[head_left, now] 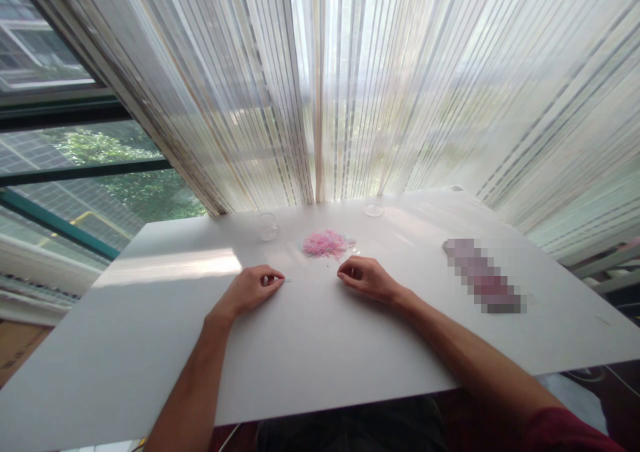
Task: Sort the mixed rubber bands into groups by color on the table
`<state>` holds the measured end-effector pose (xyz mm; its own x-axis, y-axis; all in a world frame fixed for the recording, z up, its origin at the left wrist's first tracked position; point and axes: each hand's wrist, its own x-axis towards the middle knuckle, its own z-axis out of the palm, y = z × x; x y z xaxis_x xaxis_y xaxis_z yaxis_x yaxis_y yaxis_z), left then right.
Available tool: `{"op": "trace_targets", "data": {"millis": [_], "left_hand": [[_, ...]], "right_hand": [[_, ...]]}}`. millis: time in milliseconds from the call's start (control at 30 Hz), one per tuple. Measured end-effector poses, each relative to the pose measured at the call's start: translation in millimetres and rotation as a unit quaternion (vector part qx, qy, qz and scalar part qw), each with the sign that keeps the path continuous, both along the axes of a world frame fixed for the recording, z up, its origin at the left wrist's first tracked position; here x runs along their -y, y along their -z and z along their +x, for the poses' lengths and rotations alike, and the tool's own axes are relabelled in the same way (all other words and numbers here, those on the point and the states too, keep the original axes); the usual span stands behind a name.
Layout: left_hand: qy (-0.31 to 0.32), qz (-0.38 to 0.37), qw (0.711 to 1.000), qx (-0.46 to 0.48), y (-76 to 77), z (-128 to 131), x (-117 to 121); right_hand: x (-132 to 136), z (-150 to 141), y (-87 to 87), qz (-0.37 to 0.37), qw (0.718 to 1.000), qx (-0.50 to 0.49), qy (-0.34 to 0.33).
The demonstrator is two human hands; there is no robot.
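Thumb and forefinger of my left hand are pinched on a small pale-blue elastic band, which sticks out just past the fingertips. My right hand rests on the table with its fingers curled together; whatever they may hold is hidden. Beyond and between the two hands lies a loose heap of small elastic bands, mostly pink with some pale blue and purple. My right hand is the closer one to the heap. Behind my left hand stands a small clear plastic jar.
A clear round lid lies near the back edge of the white table. To the right is a blurred-out, elongated purple-pink object. Striped curtains hang right behind the table, with an open window at the left.
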<state>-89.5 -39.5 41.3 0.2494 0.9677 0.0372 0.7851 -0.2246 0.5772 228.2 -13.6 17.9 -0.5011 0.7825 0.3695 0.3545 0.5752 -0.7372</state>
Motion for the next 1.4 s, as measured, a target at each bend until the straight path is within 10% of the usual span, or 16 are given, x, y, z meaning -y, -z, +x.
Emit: {"op": "trace_targets", "data": {"millis": [1400], "left_hand": [[-0.019, 0.113, 0.993, -0.023, -18.0, 24, -36]], "right_hand": [[-23, 17, 10.7, 0.07, 0.991, 0.074, 0.088]]}}
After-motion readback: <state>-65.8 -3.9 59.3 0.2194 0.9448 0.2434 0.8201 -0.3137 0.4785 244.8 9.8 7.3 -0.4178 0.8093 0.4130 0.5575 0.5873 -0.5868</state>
